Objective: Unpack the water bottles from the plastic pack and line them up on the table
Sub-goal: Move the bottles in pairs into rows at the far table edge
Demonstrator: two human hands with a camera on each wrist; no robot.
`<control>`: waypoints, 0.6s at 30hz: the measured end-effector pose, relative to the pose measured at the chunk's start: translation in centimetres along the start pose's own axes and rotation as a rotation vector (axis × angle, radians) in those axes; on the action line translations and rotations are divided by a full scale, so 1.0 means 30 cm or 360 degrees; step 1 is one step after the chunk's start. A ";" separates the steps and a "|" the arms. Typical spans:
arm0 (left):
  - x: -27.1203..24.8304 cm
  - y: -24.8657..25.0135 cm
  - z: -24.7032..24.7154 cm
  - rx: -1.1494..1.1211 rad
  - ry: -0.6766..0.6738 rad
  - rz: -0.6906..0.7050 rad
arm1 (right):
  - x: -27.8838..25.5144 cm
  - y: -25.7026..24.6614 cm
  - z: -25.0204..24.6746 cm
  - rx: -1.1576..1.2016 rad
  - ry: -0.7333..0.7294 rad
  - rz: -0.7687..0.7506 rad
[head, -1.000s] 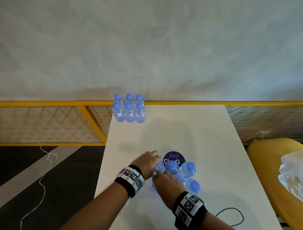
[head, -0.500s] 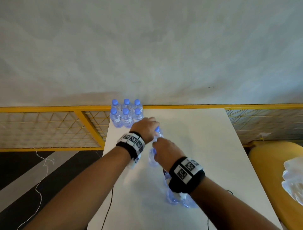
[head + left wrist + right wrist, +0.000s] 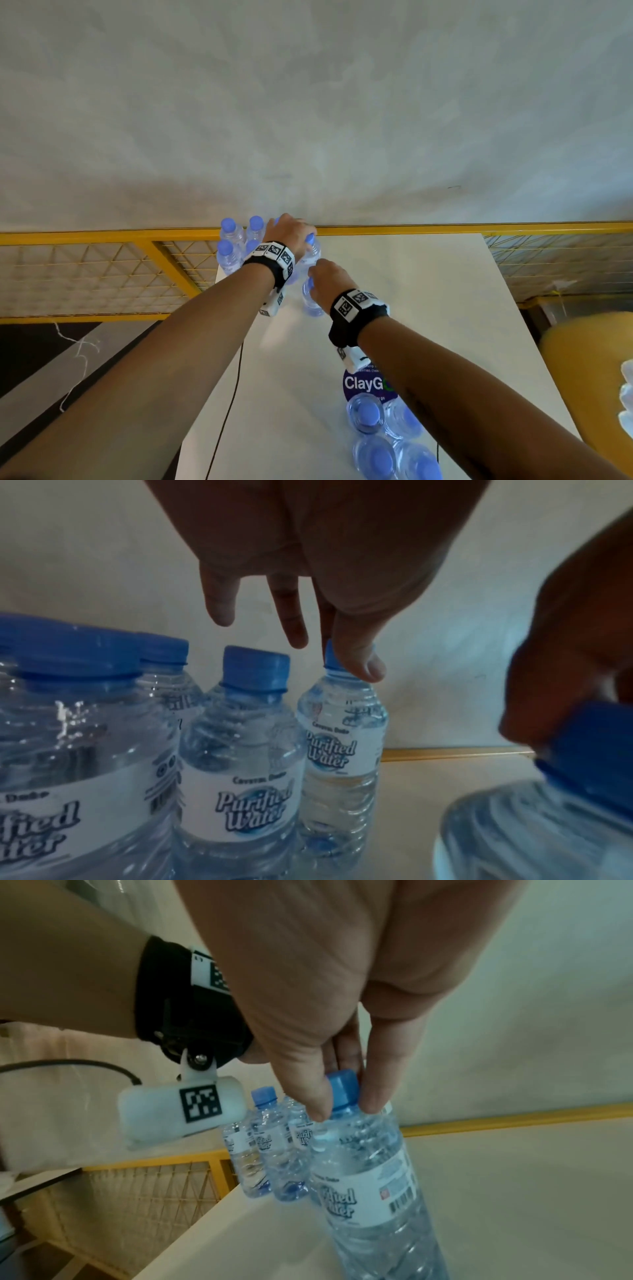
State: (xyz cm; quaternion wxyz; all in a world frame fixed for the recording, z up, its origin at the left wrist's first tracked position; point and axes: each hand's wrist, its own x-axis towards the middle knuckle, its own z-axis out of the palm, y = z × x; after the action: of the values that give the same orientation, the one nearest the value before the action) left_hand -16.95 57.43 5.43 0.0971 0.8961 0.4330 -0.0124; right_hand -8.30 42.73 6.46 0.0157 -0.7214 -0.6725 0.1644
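Note:
Several clear water bottles with blue caps [image 3: 228,251] stand grouped at the far left corner of the white table [image 3: 428,308]. My left hand [image 3: 301,236] pinches the cap of a bottle [image 3: 342,750] upright at the group's right side, thumb [image 3: 363,664] against the cap. My right hand [image 3: 342,1104] pinches the cap of another bottle [image 3: 369,1191], upright just in front of that one; its base is out of sight. More bottles [image 3: 368,416] stand clustered at the table's near edge, under my right forearm.
A round purple ClayGo sticker [image 3: 363,383] lies on the table by the near cluster. A yellow mesh railing [image 3: 102,274] runs behind the table. A yellow seat [image 3: 582,359] with crumpled clear plastic [image 3: 627,407] is at the right. A black cable [image 3: 229,394] hangs at the table's left edge.
Both hands lifted one bottle each from the near cluster and carried them forward to the far left group. The view tilted as I reached out.

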 end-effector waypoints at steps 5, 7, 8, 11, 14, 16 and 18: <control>0.045 -0.027 0.018 -0.0012 -0.0081 -0.0050 | 0.124 0.015 -0.024 -0.0015 0.0035 0.0043; 0.050 -0.040 0.018 -0.0032 -0.0045 -0.0075 | 0.162 0.021 -0.036 -0.0005 0.0035 0.0079; 0.052 -0.051 0.021 -0.0044 -0.0034 -0.0079 | 0.177 0.023 -0.040 -0.0003 0.0039 0.0087; 0.069 -0.075 0.039 -0.0086 0.0066 -0.0002 | 0.210 0.025 -0.044 0.0024 0.0066 0.0095; 0.088 -0.080 0.055 -0.0047 0.0108 0.0133 | 0.236 0.021 -0.045 -0.0008 0.0087 0.0061; 0.100 -0.081 0.061 -0.0012 0.0137 0.0179 | 0.253 0.017 -0.043 -0.0004 0.0094 0.0045; 0.123 -0.091 0.081 0.0015 0.0149 0.0210 | 0.267 0.014 -0.037 -0.0005 0.0091 0.0049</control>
State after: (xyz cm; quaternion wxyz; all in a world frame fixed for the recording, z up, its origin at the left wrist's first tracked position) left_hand -16.61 61.49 2.22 0.0733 0.9226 0.3771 0.0339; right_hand -7.29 50.74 5.67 0.0312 -0.7361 -0.6609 0.1429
